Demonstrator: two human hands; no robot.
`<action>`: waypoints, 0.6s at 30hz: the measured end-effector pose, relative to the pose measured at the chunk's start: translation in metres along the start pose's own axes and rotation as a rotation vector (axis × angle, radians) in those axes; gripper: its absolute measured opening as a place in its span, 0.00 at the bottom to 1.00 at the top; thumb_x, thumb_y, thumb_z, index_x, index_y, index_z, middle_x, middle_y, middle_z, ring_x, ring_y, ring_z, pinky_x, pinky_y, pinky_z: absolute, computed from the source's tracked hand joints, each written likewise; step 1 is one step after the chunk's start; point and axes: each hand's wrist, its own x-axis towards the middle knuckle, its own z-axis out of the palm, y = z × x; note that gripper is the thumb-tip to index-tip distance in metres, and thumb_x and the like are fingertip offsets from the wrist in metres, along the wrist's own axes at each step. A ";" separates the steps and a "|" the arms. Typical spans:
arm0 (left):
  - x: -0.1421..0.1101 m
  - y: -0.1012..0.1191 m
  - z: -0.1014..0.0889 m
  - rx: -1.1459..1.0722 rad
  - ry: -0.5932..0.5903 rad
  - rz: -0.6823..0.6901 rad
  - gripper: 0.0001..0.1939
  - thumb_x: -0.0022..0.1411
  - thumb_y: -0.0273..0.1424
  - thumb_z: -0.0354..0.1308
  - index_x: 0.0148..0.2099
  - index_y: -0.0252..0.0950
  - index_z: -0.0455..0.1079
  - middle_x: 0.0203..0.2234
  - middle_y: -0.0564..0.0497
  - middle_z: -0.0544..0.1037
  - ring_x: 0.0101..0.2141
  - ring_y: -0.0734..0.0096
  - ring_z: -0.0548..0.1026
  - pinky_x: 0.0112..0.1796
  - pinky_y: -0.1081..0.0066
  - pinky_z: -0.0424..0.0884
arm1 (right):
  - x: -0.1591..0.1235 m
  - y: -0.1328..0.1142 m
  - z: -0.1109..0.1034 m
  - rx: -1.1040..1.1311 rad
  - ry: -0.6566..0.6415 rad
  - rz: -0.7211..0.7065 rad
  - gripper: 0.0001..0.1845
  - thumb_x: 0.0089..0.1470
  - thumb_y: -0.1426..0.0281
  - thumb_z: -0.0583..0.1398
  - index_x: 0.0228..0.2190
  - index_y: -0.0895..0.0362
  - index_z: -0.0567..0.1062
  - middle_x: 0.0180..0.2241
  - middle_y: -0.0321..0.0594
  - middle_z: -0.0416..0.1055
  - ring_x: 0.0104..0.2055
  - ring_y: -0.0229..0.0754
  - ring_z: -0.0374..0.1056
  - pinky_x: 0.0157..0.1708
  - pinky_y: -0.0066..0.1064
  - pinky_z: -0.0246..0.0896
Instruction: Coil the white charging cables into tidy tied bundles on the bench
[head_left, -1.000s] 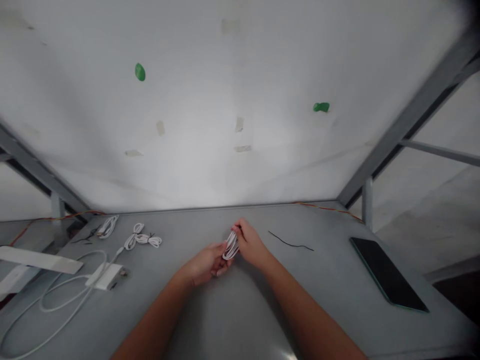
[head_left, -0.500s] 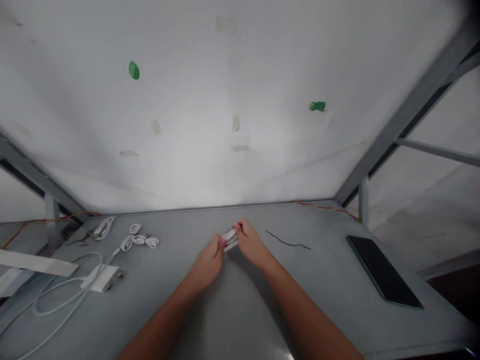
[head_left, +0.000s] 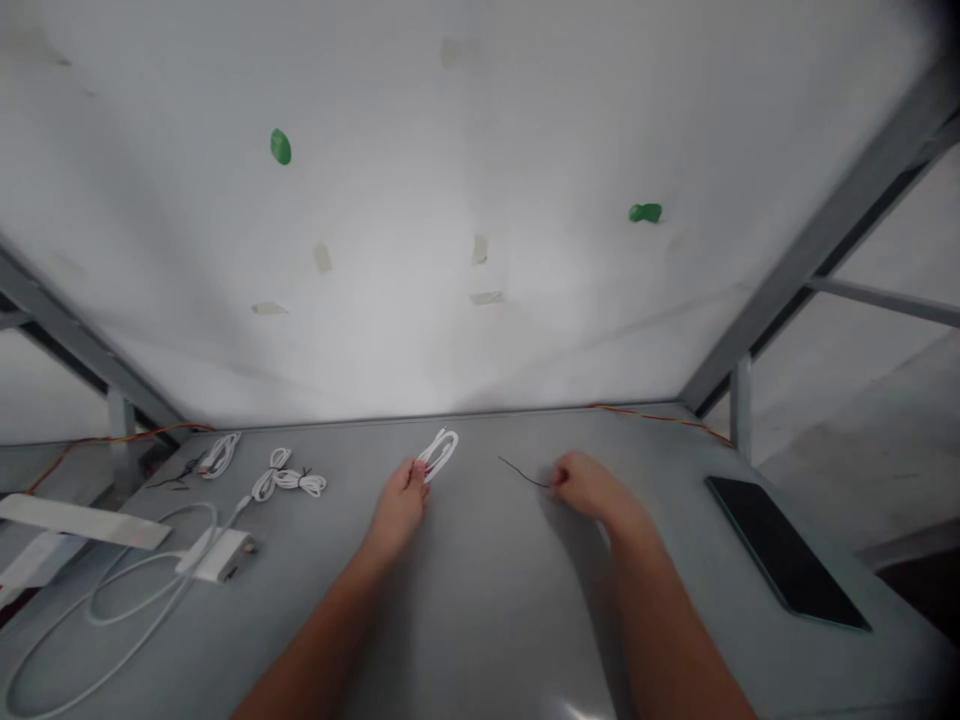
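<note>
A coiled white cable (head_left: 441,452) is pinched at its lower end by my left hand (head_left: 401,508), its loop standing out past the fingertips. My right hand (head_left: 591,487), off to the right, has its fingers closed on a thin black twist tie (head_left: 521,471). The tie's free end points left toward the cable. Part of the tie is hidden inside the fingers.
On the left of the grey table (head_left: 480,620) lie tied white cables (head_left: 289,478), another cable bundle (head_left: 220,456), black ties (head_left: 176,475) and a white charger (head_left: 216,555) with its long cord. A dark tablet (head_left: 784,550) lies at the right.
My right hand has let go of the white cable, moved right and picked up the black twist tie. My left hand keeps the cable and has shifted slightly left.
</note>
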 end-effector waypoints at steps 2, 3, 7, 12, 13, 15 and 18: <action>-0.004 0.003 0.004 -0.044 -0.037 -0.003 0.26 0.65 0.58 0.57 0.34 0.40 0.64 0.19 0.61 0.57 0.20 0.77 0.52 0.23 0.73 0.47 | -0.003 -0.040 0.020 0.077 -0.002 -0.078 0.11 0.48 0.76 0.68 0.19 0.55 0.75 0.24 0.39 0.75 0.27 0.41 0.68 0.28 0.30 0.51; -0.006 0.004 0.006 -0.061 -0.064 -0.007 0.26 0.64 0.59 0.58 0.36 0.39 0.66 0.19 0.61 0.58 0.19 0.78 0.52 0.23 0.73 0.47 | -0.005 -0.059 0.030 0.130 0.027 -0.101 0.10 0.51 0.74 0.68 0.21 0.55 0.75 0.25 0.39 0.76 0.28 0.41 0.67 0.29 0.30 0.51; -0.011 0.004 0.013 -0.125 -0.161 -0.023 0.28 0.60 0.59 0.61 0.40 0.36 0.71 0.20 0.62 0.59 0.19 0.79 0.53 0.23 0.72 0.46 | -0.019 -0.107 0.063 0.316 0.055 -0.161 0.10 0.54 0.74 0.64 0.22 0.55 0.73 0.25 0.36 0.76 0.28 0.39 0.67 0.30 0.28 0.52; -0.009 -0.002 0.014 -0.199 -0.153 -0.090 0.30 0.60 0.57 0.64 0.45 0.32 0.75 0.20 0.62 0.60 0.19 0.81 0.55 0.23 0.73 0.45 | -0.025 -0.110 0.075 0.344 0.110 -0.223 0.11 0.54 0.73 0.61 0.21 0.54 0.70 0.23 0.35 0.74 0.27 0.39 0.66 0.30 0.29 0.53; -0.008 -0.003 0.013 -0.213 -0.142 -0.096 0.30 0.60 0.56 0.64 0.46 0.32 0.75 0.20 0.62 0.60 0.19 0.81 0.55 0.23 0.73 0.44 | -0.025 -0.109 0.076 0.347 0.112 -0.222 0.11 0.54 0.72 0.61 0.21 0.54 0.70 0.23 0.35 0.74 0.27 0.39 0.66 0.30 0.29 0.53; -0.007 -0.003 0.012 -0.235 -0.129 -0.105 0.30 0.60 0.55 0.64 0.47 0.31 0.75 0.20 0.62 0.60 0.19 0.81 0.55 0.23 0.73 0.44 | -0.024 -0.108 0.077 0.358 0.102 -0.233 0.11 0.54 0.71 0.61 0.21 0.54 0.71 0.23 0.35 0.74 0.27 0.40 0.66 0.30 0.29 0.54; -0.007 -0.002 0.011 -0.251 -0.133 -0.087 0.30 0.60 0.54 0.65 0.47 0.30 0.75 0.21 0.61 0.61 0.20 0.80 0.55 0.24 0.73 0.46 | -0.026 -0.109 0.080 0.373 0.078 -0.287 0.10 0.53 0.72 0.61 0.22 0.54 0.71 0.24 0.35 0.75 0.27 0.40 0.67 0.30 0.29 0.55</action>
